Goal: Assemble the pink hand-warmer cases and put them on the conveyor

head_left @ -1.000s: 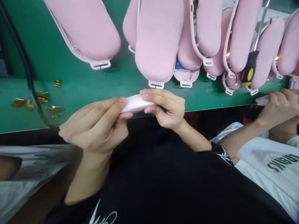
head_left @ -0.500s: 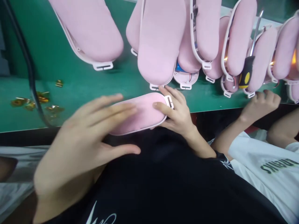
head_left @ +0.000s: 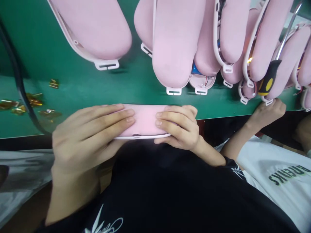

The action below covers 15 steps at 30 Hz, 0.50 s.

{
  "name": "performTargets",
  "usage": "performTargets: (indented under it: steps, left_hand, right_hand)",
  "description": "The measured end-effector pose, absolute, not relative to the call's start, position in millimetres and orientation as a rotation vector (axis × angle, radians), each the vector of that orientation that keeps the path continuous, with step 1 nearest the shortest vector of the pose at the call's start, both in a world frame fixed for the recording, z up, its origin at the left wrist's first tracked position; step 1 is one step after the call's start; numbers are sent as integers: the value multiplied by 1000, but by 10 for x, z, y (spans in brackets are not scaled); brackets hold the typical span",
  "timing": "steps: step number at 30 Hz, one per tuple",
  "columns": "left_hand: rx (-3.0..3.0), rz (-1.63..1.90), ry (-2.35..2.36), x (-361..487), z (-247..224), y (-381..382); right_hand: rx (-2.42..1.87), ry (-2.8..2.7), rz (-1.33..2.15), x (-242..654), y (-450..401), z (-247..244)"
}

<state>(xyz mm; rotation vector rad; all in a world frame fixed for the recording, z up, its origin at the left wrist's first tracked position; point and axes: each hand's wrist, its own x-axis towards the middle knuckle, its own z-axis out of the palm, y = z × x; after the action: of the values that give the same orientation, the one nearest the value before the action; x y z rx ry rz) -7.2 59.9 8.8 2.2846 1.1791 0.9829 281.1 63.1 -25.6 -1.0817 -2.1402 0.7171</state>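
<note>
A long pink device housing (head_left: 145, 119) with rounded ends and a white rim lies crosswise between my hands at the bench edge. My left hand (head_left: 89, 132) grips its left end, fingers flat on the pink top and thumb hidden below. Around the right end, my right hand (head_left: 181, 126) is closed with its fingertips on the top and its thumb under the rim. A small slot shows in the rim facing me, with a thin dark gap along the seam. Both ends of the housing are covered by my hands.
More pink housings (head_left: 177, 48) with strap loops lie along the green bench (head_left: 80, 90), some with wires showing. A screwdriver (head_left: 269, 77) rests among them. Gold foil scraps (head_left: 19, 103) and a black cable (head_left: 20, 84) are at left. Another person's hand (head_left: 272, 111) is at right.
My left hand has come down onto the left end of the housing and closed on it. My right hand now wraps the right end, and the rim has tilted toward me.
</note>
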Motion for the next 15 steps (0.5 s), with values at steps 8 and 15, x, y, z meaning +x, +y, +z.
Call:
performTargets:
  steps: [8, 15]
  left_hand:
    - [2299, 1045, 1231, 32, 102, 609]
    - [2194, 934, 1288, -26, 174, 572]
  right_hand:
    - [-953, -1833, 525, 2603, 741, -318]
    - [-894, -1912, 569, 2775, 812, -244]
